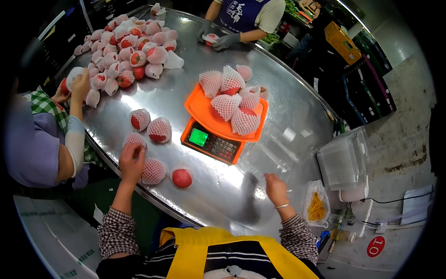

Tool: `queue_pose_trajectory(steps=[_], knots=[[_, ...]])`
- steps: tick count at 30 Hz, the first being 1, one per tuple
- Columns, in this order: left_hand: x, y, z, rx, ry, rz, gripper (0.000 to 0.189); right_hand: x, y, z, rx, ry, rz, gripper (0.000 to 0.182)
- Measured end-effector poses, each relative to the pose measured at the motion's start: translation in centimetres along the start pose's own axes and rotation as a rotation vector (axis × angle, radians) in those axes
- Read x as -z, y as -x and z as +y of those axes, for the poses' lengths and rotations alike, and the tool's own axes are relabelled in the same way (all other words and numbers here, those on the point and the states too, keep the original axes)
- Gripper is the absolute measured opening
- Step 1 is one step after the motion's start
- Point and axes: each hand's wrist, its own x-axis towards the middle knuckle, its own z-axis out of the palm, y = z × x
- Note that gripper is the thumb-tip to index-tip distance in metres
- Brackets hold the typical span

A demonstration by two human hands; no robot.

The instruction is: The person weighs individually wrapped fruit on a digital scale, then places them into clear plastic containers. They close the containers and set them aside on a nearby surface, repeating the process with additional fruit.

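Observation:
My left hand (132,161), its fingers bent, is over the near-left part of the steel table (216,195). It overlaps a foam-netted tomato (133,138); whether it grips it is hidden. Around it are another netted tomato (153,171), one with its red face up (182,178), and two more just beyond. My right hand (277,190) is curled above the table, near a clear plastic container (278,153); I cannot tell if its fingers hold the container's edge. Several netted tomatoes (245,120) rest on the orange tray (195,103) of a digital scale (212,146) with a lit green display.
A large heap of netted tomatoes (129,52) covers the far left. A co-worker at left (41,139) holds a tomato; another opposite, in grey gloves (226,42), handles one too. At right are nested clear containers (343,160) and a bag of yellow rubber bands (316,205).

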Motion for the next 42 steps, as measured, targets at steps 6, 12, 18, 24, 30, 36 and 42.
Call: queue_pose_trajectory(steps=[6, 12, 18, 24, 30, 36, 42], knots=[[3.3, -0.7, -4.3, 0.127, -0.093, 0.017, 0.025, 4.4, -6.8, -2.1, 0.072, 0.038, -0.16, 0.03], [2.2, -3.0, -6.6, 0.095, -0.19, -0.024, 0.041, 7.9, -28.6, -10.4, 0.302, -0.12, 0.237, 0.046], [-4.0, -9.2, -2.8, -0.166, -0.246, -0.465, 0.087, 0.6, -39.9, -15.4, 0.247, 0.217, -0.031, 0.055], [-8.7, -11.1, -6.0, 0.01, -0.306, -0.932, 0.076, 1.5, -36.9, -15.3, 0.467, -0.146, 0.142, 0.05], [-8.0, -9.6, -6.3, -0.23, -0.28, -0.655, 0.065, 6.6, -19.7, -17.2, 0.422, -0.459, -0.018, 0.064], [0.9, -8.6, -7.5, 0.049, -0.259, -0.275, 0.06, -0.4, -6.1, -14.3, 0.073, -0.488, -0.257, 0.064], [-5.9, 0.6, 4.5, -0.451, -0.2, -0.949, 0.068, -2.6, -4.1, -14.8, 0.046, -0.532, -0.195, 0.063]])
